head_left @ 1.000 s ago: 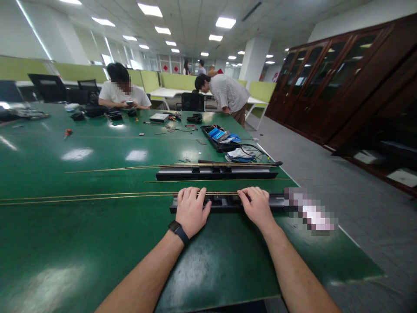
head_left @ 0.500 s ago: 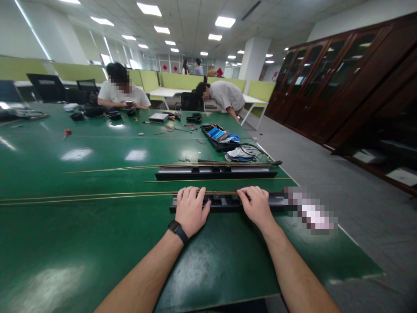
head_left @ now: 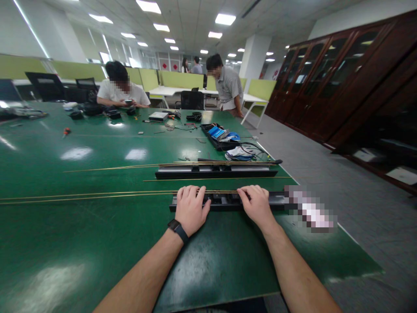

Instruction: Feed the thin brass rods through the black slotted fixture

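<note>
Two long, thin brass-coloured rods (head_left: 97,195) run from the left edge of the view to my hands. They lie along the far side of a black rail (head_left: 224,208) with a grey channel. Over the rail's left part, my left hand (head_left: 190,206) has its fingers curled over the rods and its thumb on the near side; a dark watch is on that wrist. My right hand (head_left: 256,202) pinches the rods near their right end with thumb and fingertips, above the rail. The undersides of the fingers are hidden.
A second black rail (head_left: 215,174) with more rods lies beyond, and a single rod (head_left: 218,179) lies between the rails. A black tray (head_left: 213,138) holds blue items near gloves (head_left: 241,152). A blurred-out object (head_left: 312,213) sits at right. Two people (head_left: 122,89) are across the table.
Both my hands keep the same place on the rods and rail. In the background, the bent-over person at the right has straightened up.
</note>
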A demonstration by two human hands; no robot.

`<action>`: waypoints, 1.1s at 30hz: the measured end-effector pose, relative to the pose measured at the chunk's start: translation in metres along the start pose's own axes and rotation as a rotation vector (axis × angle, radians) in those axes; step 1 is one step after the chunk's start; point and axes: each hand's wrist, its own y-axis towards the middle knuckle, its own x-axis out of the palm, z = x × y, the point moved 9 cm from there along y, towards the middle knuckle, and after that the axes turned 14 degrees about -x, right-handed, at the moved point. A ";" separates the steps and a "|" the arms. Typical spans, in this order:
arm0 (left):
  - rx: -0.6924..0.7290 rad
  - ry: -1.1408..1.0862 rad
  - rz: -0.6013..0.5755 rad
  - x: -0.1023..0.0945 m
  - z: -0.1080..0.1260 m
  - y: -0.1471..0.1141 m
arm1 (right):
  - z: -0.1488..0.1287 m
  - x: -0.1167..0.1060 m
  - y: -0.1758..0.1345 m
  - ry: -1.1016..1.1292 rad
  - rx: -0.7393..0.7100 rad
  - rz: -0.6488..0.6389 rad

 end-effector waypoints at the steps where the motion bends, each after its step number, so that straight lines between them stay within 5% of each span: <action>1: 0.000 0.001 0.000 0.000 0.000 0.000 | 0.001 0.001 0.000 0.002 0.001 -0.002; 33: 0.005 0.008 -0.002 0.002 -0.001 0.000 | 0.001 -0.001 0.000 -0.001 -0.006 -0.006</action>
